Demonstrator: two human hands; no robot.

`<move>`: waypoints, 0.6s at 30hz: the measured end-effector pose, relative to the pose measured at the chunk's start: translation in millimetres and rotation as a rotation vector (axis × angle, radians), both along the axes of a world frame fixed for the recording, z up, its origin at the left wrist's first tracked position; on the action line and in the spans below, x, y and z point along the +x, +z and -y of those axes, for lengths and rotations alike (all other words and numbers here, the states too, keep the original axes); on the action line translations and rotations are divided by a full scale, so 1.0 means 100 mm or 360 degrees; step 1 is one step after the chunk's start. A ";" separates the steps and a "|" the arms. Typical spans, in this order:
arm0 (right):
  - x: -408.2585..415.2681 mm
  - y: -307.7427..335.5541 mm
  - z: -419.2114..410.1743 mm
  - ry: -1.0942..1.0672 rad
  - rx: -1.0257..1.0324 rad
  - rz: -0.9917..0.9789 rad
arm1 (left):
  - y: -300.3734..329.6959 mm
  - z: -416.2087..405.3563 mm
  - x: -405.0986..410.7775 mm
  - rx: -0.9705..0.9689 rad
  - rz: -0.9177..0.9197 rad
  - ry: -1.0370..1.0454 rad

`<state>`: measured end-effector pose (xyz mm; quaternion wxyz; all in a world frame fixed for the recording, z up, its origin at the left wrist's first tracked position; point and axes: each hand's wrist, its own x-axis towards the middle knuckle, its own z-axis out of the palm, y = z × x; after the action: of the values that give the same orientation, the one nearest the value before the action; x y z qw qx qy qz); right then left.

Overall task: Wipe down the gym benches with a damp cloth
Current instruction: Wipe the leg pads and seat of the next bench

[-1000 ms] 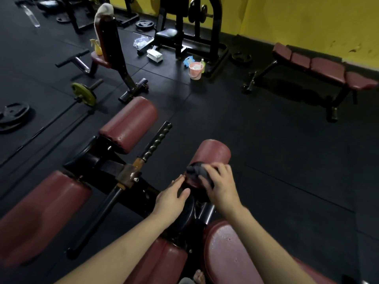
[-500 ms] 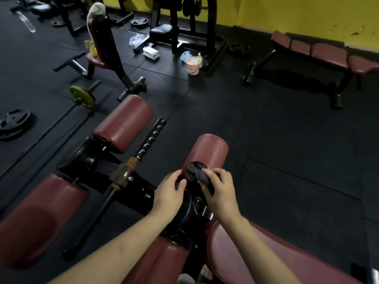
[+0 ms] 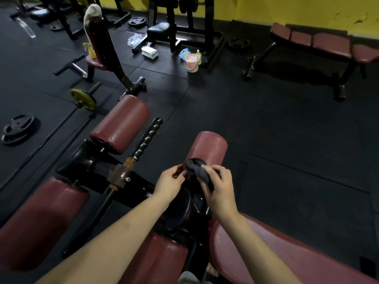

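Gym floor: 2 hands (R [image 3: 220, 188] gripping) at cloth [image 3: 198, 168].

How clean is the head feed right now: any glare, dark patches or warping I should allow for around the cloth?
Head view: dim overall, the black floor swallowing detail; the dark cloth in the right hand nearly merges with the frame behind it. Head view: soft sheen, not hard glare, on the maroon roller pad. Head view: wide-angle bending at the edges, with a heavy shadow under the far bench.
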<state>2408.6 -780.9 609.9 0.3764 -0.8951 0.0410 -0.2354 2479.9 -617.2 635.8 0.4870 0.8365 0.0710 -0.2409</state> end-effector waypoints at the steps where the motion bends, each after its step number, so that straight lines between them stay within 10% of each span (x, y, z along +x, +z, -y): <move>1: 0.10 0.00 0.07 0.0027 -0.0044 -0.0009 | -0.08 -0.04 0.03 -0.0040 -0.0008 -0.0006; 7: 1.12 0.28 0.64 -0.0341 0.0101 -0.0202 | 0.11 0.03 -0.09 0.0097 0.0055 0.0073; 18: 0.40 0.02 0.32 -0.0083 0.0002 -0.0035 | 0.03 0.08 -0.06 0.0283 0.0188 -0.0042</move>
<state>2449.0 -812.6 611.9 0.3703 -0.8960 0.0685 -0.2352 2473.7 -625.0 638.7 0.4110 0.8900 0.0524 -0.1904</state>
